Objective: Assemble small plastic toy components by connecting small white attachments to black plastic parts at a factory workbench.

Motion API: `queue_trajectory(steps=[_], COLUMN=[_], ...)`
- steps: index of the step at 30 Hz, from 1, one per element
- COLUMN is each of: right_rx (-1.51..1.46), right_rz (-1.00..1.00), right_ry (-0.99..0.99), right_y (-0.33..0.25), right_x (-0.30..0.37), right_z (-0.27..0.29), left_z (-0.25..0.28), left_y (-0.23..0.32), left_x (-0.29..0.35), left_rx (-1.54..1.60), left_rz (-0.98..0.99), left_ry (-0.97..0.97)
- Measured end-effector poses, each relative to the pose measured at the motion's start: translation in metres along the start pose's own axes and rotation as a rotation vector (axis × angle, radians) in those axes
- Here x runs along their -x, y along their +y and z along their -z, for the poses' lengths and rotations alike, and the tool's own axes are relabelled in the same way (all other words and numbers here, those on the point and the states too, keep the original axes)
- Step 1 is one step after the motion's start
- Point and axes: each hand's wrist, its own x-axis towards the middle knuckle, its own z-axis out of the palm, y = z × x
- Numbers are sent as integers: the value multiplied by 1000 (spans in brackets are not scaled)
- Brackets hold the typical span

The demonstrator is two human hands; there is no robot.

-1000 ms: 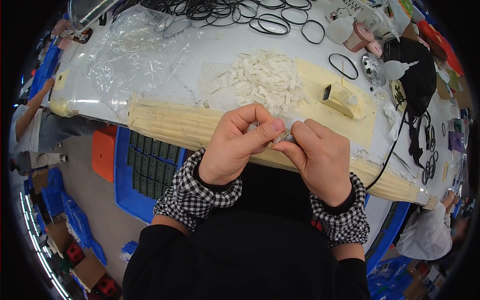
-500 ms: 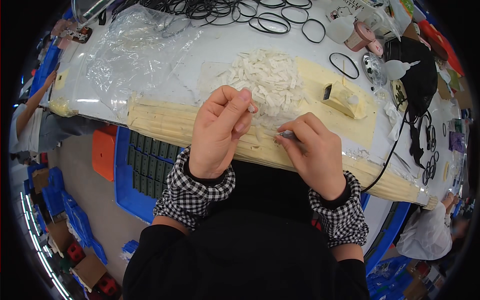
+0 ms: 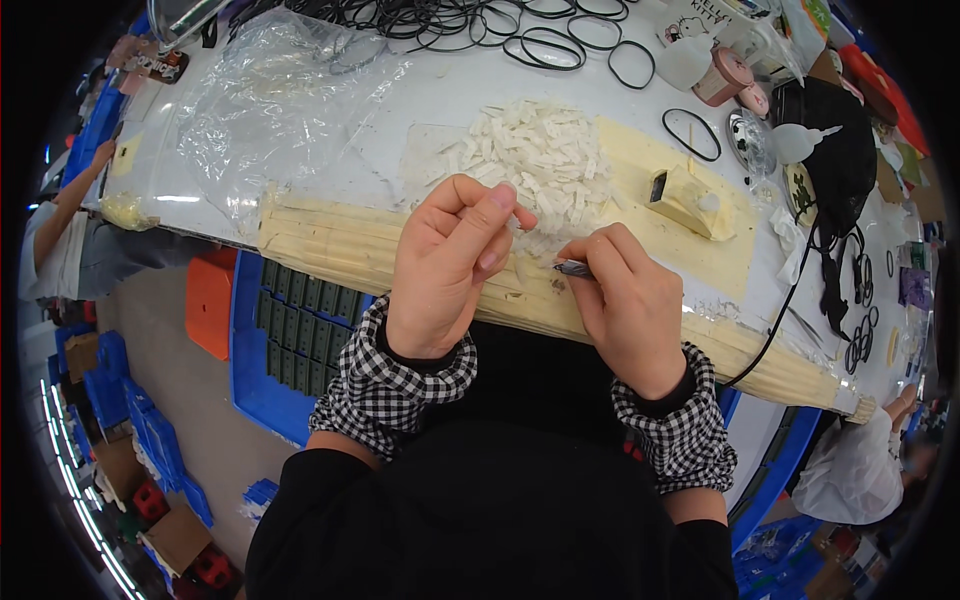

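- Fingers of the left hand [image 3: 435, 270] curl inward, thumb laid against forefinger; from my distant feed I cannot tell whether a small piece sits between the tips.
- Fingers of the right hand [image 3: 632, 300] are closed on a small dark grey tool [image 3: 573, 268], its tip pointing left; I cannot make out its kind.
- Against a second ago, I find the hands parted: then they meet at the fingertips, now a gap separates them.
- Against half a second ago, the left hand sits slightly farther right, and the grey tool shows more plainly to me.
- The pile of white pieces [image 3: 545, 160] keeps its place on the table [image 3: 375, 165], just beyond both hands, with some loose bits spread toward the near side.
- For edges, I watch the padded cream table edge [image 3: 340, 240], which runs under the hands and slopes down to the right.
- To the right of the pile I see a yellow sheet [image 3: 715, 260] bearing a tape-wrapped block [image 3: 692, 203]; the right hand is apart from that block.
- To the left, a strip of white tabletop shows between the pile and a crumpled clear plastic bag [image 3: 275, 120].
- Black rings [image 3: 545, 50] line the far side, well apart from the hands.
- Below the edge, left of the body, I see a blue crate [image 3: 245, 350] holding dark green blocks [image 3: 300, 325].
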Motion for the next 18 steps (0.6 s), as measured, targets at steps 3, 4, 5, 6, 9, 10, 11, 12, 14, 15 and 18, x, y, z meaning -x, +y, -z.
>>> queue_trajectory(steps=[3,4,5,6,9,10,11,12,14,15,18], right_rx=[8,24,38,53,-5,-42,-113,-183,-269,-265,-257], right_rz=[47,72,67,62,11,-8,-11,-14,-3,18,67], right_ry=[-1,-3,-4,-5,45,68,125,183,287,303,348], right_y=[-2,-2,-1,-1,1,2,2,3,-3,-6,-11], right_x=[0,0,0,-1,-2,-3,-4,-5,-8,-9,-12], right_z=[-5,-8,-8,-8,-5,-3,-1,0,6,10,15], left_z=[3,5,4,3,4,5,4,1,-4,-7,-15], left_y=[-3,-3,-2,0,2,2,2,3,1,-2,-8], left_x=[0,-1,-1,-1,-1,0,0,1,4,6,8], left_rx=[33,50,57,63,99,115,101,87,59,44,64], left_rz=[-7,-14,-13,-12,0,3,30,57,126,167,236], left_ry=[24,30,33,36,18,9,-13,-36,-84,-109,-171])
